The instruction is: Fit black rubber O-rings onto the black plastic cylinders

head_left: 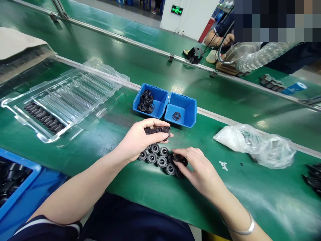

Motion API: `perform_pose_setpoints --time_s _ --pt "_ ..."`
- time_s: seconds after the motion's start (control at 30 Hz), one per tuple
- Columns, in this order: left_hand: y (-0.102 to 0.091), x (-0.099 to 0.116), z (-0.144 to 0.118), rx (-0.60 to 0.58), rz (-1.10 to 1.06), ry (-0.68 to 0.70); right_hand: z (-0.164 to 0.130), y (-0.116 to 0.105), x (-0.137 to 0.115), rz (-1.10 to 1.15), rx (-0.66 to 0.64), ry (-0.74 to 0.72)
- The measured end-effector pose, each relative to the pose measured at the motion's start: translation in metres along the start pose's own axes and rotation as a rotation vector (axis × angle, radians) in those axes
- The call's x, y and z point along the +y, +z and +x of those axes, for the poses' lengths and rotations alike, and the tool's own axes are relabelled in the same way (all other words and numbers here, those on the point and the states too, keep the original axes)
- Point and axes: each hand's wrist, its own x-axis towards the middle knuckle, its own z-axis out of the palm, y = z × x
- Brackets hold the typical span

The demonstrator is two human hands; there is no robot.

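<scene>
My left hand (147, 135) is closed around a short row of small black ribbed parts (157, 130), held above the green bench. Under and beside it, several black round parts (151, 158) with ring-shaped tops stand upright in rows. At the right end of this group, my right hand (193, 162) pinches a dark round part (178, 157). Its fingers partly hide that part and its neighbours, so I cannot tell whether it is lifted clear of them.
Behind my hands, a blue bin (160, 113) holds many black rubber rings, and a second blue bin (192, 120) holds a few. A clear plastic tray (82, 97) with one filled row lies left. A plastic bag (253, 144) lies right. A blue crate (32, 174) stands near-left; a co-worker (213, 39) sits across.
</scene>
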Motion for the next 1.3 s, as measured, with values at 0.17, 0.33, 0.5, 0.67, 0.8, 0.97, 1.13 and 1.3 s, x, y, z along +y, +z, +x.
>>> perform_pose_setpoints --time_s 0.17,0.33,0.5,0.67,0.8,0.97,1.13,1.3 --pt "-0.0001 0.0004 0.0003 -0.004 -0.004 -0.006 -0.0023 -0.0006 0.001 0.001 -0.011 0.013" --pt "-0.0003 0.0 -0.0005 -0.018 0.008 0.002 -0.0025 0.0002 0.0018 0.0 -0.012 0.017" --pt "-0.0005 -0.0009 -0.0011 -0.023 0.01 0.007 -0.0011 0.0008 0.0031 -0.031 0.0 0.008" --pt "-0.0008 -0.0016 -0.001 -0.029 0.016 0.003 -0.0008 0.0007 0.0028 -0.043 0.045 0.025" --pt "-0.001 -0.0017 -0.0009 -0.034 0.021 0.006 -0.0007 0.0011 0.0028 -0.04 0.049 0.029" --pt "-0.0014 -0.0015 -0.0011 -0.032 0.032 0.002 0.0015 0.0025 0.0027 -0.041 0.035 0.018" --pt "-0.0007 -0.0017 -0.0021 -0.041 0.056 -0.022 0.0022 0.0021 0.0029 -0.073 0.009 0.01" --pt "0.0018 -0.0015 -0.0024 -0.07 0.039 -0.029 0.0012 -0.0071 0.0018 -0.061 -0.051 0.05"
